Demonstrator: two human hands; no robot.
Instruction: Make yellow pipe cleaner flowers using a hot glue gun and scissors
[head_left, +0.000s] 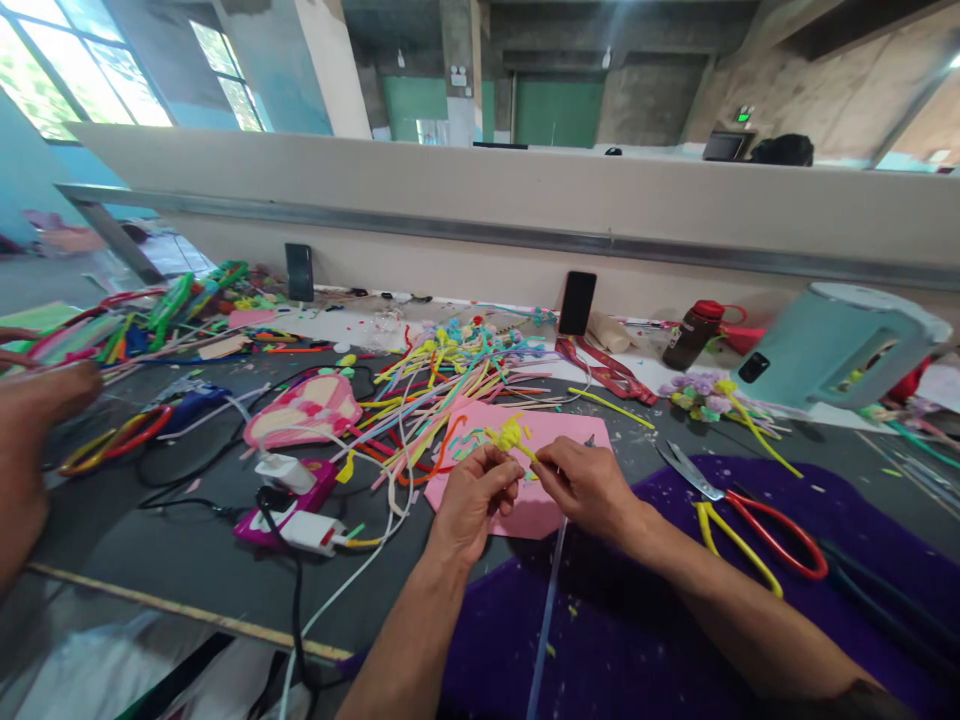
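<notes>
A small yellow pipe-cleaner flower (509, 434) is held over a pink sheet (589, 430). My left hand (480, 495) pinches it from the left, just below its head. The fingers of my right hand (589, 488) are closed on its yellow stem (531, 458), to the right of the flower. Small green and yellow scraps lie on the pink sheet near the hands. Behind it is a heap of colored pipe cleaners (442, 365). Scissors (731, 495) with one red and one yellow handle lie open on a dark purple cloth (622, 630) at the right.
Another person's hand (45, 410) reaches in at the far left, near another pair of scissors (120, 440). A purple power strip (251, 525) with cables is left of my arms. A kettle (847, 345), a bottle (690, 335) and upright phones (577, 303) stand behind.
</notes>
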